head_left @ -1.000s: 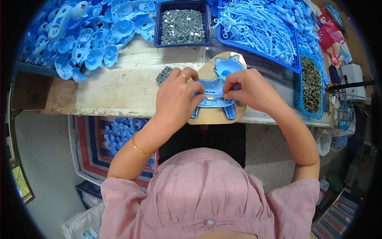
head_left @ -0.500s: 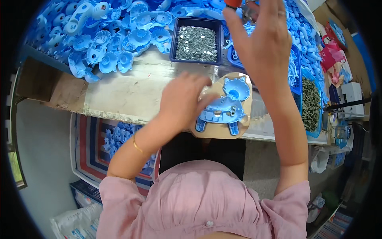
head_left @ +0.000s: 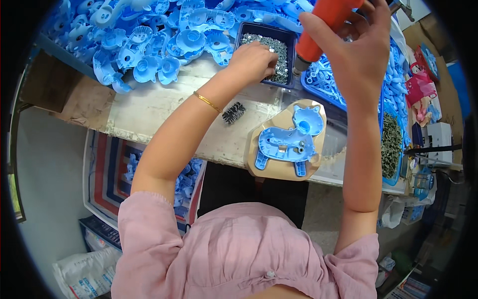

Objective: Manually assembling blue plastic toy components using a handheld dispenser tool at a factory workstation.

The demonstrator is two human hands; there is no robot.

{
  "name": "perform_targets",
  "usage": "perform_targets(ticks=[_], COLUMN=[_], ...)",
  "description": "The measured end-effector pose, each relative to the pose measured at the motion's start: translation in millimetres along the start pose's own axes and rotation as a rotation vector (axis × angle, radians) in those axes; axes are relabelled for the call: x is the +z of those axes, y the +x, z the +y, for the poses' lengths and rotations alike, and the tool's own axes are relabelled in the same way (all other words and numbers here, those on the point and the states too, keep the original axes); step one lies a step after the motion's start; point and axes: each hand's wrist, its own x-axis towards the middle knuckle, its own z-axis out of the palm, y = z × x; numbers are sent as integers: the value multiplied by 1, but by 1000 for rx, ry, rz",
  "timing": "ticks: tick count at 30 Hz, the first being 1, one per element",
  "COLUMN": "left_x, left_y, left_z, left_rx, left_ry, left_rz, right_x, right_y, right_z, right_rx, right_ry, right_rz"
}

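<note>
1. The right hand (head_left: 361, 60), at the upper right of the frame, grips an orange-red cylindrical tool (head_left: 324, 31). The thumb lies along the near side and the fingers curl round the far side. The tool is tilted, its metal lower end between the dark blue tray and the blue crate.
2. The left hand (head_left: 253, 62), top centre, reaches over the dark blue tray (head_left: 282, 84) of small metal parts (head_left: 282, 52). Its fingers are bent downward; whether they pinch a part cannot be told.
3. The light-blue animal-shaped plastic shell half (head_left: 271, 141) lies hollow side up on a tan board (head_left: 275, 115), right of centre in the frame. Neither hand touches it. Small metal pieces sit inside its body.
4. A small pile of dark metal pieces (head_left: 233, 113) lies on the worktable (head_left: 144, 117), near the left forearm.
5. A blue crate (head_left: 318, 94) of light-blue plastic links stands right of the tray.
6. Further blue shells (head_left: 189, 42) are heaped at upper left.
</note>
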Motion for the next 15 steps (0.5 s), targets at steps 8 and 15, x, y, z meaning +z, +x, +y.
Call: perform_targets(ticks=[8, 15], left_x=[0, -4], left_y=[-23, -78], left_z=[4, 60], left_rx=[57, 264], left_ry=[-30, -397], left_rz=[267, 351], right_x=[18, -4], right_y=[-12, -64], right_z=[-35, -48], right_rx=[156, 437], right_ry=[-1053, -701], right_rz=[144, 204])
